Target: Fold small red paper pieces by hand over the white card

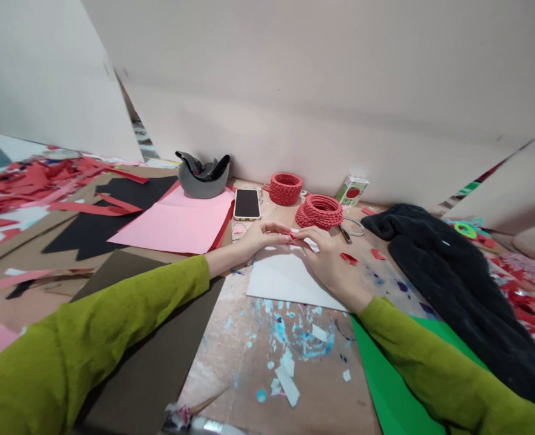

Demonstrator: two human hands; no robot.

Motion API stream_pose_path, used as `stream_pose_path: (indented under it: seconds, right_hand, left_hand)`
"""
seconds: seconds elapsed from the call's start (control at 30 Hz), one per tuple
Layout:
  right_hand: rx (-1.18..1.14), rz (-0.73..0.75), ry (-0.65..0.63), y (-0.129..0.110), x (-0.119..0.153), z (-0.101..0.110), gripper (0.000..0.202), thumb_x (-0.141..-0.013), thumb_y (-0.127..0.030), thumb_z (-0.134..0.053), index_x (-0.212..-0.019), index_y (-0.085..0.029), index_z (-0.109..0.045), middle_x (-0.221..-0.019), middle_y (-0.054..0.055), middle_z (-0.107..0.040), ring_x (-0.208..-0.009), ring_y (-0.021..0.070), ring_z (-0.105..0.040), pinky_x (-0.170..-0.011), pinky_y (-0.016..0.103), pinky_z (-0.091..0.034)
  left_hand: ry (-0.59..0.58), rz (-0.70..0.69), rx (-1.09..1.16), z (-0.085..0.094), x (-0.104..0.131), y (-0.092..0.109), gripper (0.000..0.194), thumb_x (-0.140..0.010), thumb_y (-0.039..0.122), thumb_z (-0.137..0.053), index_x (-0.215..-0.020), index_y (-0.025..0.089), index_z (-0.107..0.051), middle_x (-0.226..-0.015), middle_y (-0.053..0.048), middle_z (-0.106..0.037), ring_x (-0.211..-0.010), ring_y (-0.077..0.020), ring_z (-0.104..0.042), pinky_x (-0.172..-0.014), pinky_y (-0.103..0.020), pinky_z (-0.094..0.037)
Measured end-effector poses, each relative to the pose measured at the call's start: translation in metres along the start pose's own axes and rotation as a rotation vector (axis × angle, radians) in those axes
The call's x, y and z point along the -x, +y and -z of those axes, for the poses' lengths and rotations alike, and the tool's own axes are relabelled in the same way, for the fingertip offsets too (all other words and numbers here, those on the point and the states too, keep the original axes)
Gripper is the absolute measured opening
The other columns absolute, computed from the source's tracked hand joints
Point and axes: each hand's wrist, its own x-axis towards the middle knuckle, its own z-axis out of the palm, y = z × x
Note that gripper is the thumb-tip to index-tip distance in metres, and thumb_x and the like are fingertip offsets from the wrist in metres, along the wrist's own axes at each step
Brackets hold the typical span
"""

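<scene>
My left hand [262,238] and my right hand [320,257] meet above a white sheet of paper [285,275]. Both have their fingers closed on a small folded piece of red paper [294,236], which the fingertips partly hide. To the right of my right hand lie two little folded red paper pieces [349,258]. Just beyond my hands stand two ring-shaped stacks of interlocked red paper, one upright ring [286,189] at the back and another ring [320,211] nearer. A pencil-like stick [345,234] lies beside the nearer ring.
A phone [247,204], a grey cap [204,175] and pink paper [177,220] are at the left. A small carton [352,190] stands by the back wall. Dark fabric [448,266] and green paper [398,374] lie at the right. Red scraps [32,181] are heaped far left.
</scene>
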Motion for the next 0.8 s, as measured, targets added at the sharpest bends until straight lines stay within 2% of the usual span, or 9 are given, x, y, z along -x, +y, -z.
stream_pose_path:
  seconds: [0.13,0.37,0.63,0.73,0.8]
  right_hand:
    - [-0.046,0.002,0.028,0.0,-0.001,0.0,0.023,-0.078,-0.005,-0.056,-0.09,-0.022,-0.068,-0.095,0.006,-0.069,-0.094,0.0228,-0.062,-0.087,0.04,-0.044]
    - [-0.106,-0.069,0.021,-0.002,-0.002,0.002,0.018,-0.081,-0.01,-0.056,-0.08,-0.022,-0.07,-0.094,0.006,-0.066,-0.093,0.022,-0.06,-0.087,0.04,-0.044]
    - [-0.312,-0.207,0.053,0.009,-0.007,0.0,0.007,-0.077,-0.015,-0.062,-0.078,-0.019,-0.068,-0.083,0.004,-0.069,-0.083,0.0192,-0.063,-0.08,0.033,-0.048]
    - [-0.323,-0.273,0.027,0.008,-0.008,0.0,0.007,-0.077,-0.02,-0.064,-0.082,-0.018,-0.069,-0.083,0.004,-0.07,-0.081,0.0192,-0.064,-0.078,0.032,-0.048]
    - [-0.305,-0.261,0.031,0.007,-0.008,0.001,0.008,-0.077,-0.02,-0.064,-0.083,-0.018,-0.07,-0.083,0.004,-0.071,-0.081,0.0191,-0.064,-0.078,0.032,-0.048]
  left_hand:
    - [0.021,0.02,0.025,-0.001,0.001,0.001,0.027,-0.068,0.021,-0.076,-0.093,0.012,-0.072,-0.093,-0.009,-0.072,-0.083,-0.0159,-0.065,-0.081,-0.029,-0.049]
    - [0.009,0.019,0.006,0.001,-0.001,-0.002,0.028,-0.067,0.023,-0.077,-0.093,0.014,-0.073,-0.091,-0.008,-0.073,-0.081,-0.0154,-0.065,-0.076,-0.027,-0.049]
    - [0.013,-0.001,0.007,0.0,0.0,-0.004,0.029,-0.067,0.029,-0.078,-0.092,0.014,-0.074,-0.086,-0.008,-0.073,-0.077,-0.0152,-0.066,-0.073,-0.026,-0.05]
    - [0.05,-0.003,-0.015,-0.001,0.0,-0.004,0.031,-0.067,0.033,-0.078,-0.091,0.013,-0.074,-0.085,-0.008,-0.073,-0.074,-0.015,-0.065,-0.071,-0.025,-0.049]
    - [0.07,0.007,-0.011,-0.001,0.0,-0.003,0.031,-0.068,0.036,-0.077,-0.089,0.013,-0.074,-0.084,-0.008,-0.073,-0.074,-0.0154,-0.065,-0.071,-0.026,-0.049]
